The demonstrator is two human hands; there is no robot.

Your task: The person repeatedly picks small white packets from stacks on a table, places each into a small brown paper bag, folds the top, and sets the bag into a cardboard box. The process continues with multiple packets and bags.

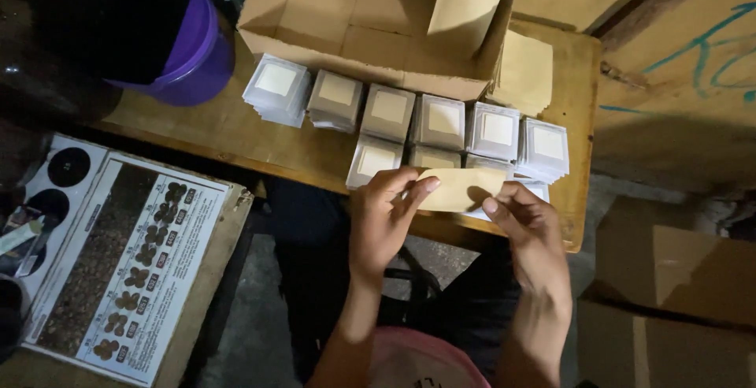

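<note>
Pinched flat between left hand (383,219) and right hand (529,226), tan envelope (459,189), long axis crosswise, just before the stacked packets (438,124).

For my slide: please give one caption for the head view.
Both hands hold a tan envelope above stacked packets on a wooden table.
</note>
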